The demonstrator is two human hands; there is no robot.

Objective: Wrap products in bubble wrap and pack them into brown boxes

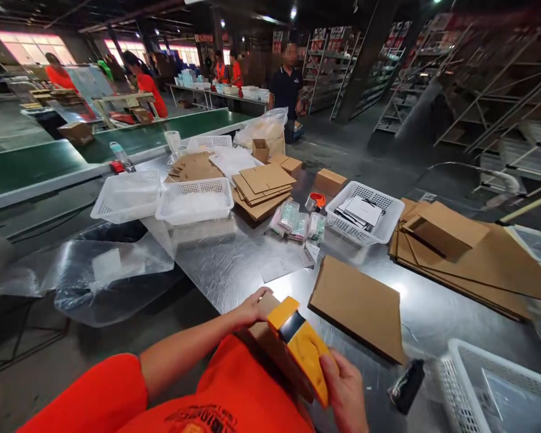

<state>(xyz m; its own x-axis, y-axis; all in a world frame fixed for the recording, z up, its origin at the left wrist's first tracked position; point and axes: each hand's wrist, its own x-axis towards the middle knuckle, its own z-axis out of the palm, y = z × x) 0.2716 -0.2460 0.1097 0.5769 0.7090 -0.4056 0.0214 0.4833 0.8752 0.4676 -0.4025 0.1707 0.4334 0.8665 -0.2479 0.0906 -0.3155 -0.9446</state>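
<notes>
Close to my body at the table's front edge, my left hand (251, 308) is closed on the far end of a small cardboard box (277, 355). My right hand (346, 388) grips a yellow tape dispenser (307, 349), which lies along the box and hides much of it. A flat piece of cardboard (358, 307) rests on the metal table just right of the dispenser. Beyond my hands, a paper sheet (286, 267) and several bubble-wrapped packets (293, 221) lie on the table.
White baskets stand at the left (193, 216), back right (342, 231) and near right (462, 385). Stacked cardboard (261, 183) lies mid-table, with more sheets (500, 258) at right. An orange tape roll (316, 200) sits by the packets. A person (287, 84) stands beyond; a green conveyor (198, 123) runs behind.
</notes>
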